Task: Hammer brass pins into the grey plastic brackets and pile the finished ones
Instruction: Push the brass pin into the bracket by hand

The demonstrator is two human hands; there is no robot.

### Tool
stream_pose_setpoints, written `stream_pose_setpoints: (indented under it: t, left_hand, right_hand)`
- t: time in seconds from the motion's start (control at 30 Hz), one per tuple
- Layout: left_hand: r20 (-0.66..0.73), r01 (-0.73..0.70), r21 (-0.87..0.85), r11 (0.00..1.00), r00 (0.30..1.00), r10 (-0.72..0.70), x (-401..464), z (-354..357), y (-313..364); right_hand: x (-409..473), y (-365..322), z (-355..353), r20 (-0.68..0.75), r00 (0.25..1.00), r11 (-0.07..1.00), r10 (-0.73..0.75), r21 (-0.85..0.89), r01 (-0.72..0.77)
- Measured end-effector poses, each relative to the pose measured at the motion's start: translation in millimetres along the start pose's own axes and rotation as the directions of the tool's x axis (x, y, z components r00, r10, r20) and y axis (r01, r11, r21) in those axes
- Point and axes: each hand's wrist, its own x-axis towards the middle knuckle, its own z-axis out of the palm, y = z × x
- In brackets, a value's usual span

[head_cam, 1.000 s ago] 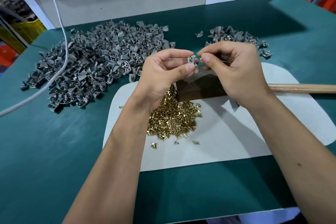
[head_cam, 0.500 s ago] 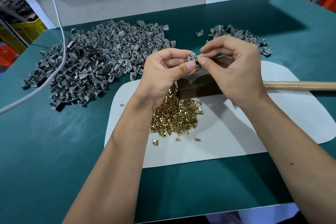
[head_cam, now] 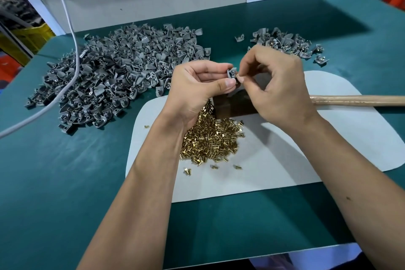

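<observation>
My left hand (head_cam: pixel 198 87) pinches one grey plastic bracket (head_cam: pixel 231 73) between thumb and fingers, above the table. My right hand (head_cam: pixel 278 85) meets it from the right, its thumb and forefinger pinched at the bracket's edge; the brass pin there is hidden by the fingertips. A heap of loose brass pins (head_cam: pixel 212 138) lies on the white mat (head_cam: pixel 285 155) below my hands. A big pile of grey brackets (head_cam: pixel 118 74) spreads at the back left. A smaller bracket pile (head_cam: pixel 285 45), with brass showing in some, sits at the back right.
A dark wooden block (head_cam: pixel 232 106) stands on the mat under my hands. A wooden handle (head_cam: pixel 359 100) runs off to the right behind my right hand. A white cable (head_cam: pixel 70 28) hangs over the left bracket pile. The green table (head_cam: pixel 65 182) ends at a white wall behind.
My right hand's fingertips have closed in on the bracket held by my left hand. Both hands stay in nearly the same place above the block.
</observation>
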Motion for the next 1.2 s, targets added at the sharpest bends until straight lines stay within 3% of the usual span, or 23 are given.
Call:
stream_pose_setpoints:
  t: [0.37, 0.73, 1.07, 1.2]
  left_hand:
    - [-0.027, -0.016, 0.002, 1.0, 0.999, 0.016, -2.0, 7.2, -0.3]
    - [-0.007, 0.032, -0.072, 0.997, 0.999, -0.033, -1.1, -2.3, 2.9]
    - [0.036, 0.107, -0.112, 0.988, 0.994, -0.104, -1.6, -2.6, 6.1]
    - [0.012, 0.105, -0.026, 0.994, 0.994, -0.105, -2.2, 2.2, 7.6]
  right_hand:
    - [-1.2, -2.7, 3.5, -0.038, 0.997, 0.997, -0.07, -0.044, 0.068]
    - [-3.1, 1.5, -1.9, -0.002, 0.999, 0.998, 0.052, 0.029, -0.052]
    - [-1.2, 3.5, -0.5, -0.069, 0.99, 0.979, -0.124, -0.174, 0.111]
    - [-1.8, 4.1, -0.8, -0.08, 0.992, 0.974, -0.095, -0.213, 0.076]
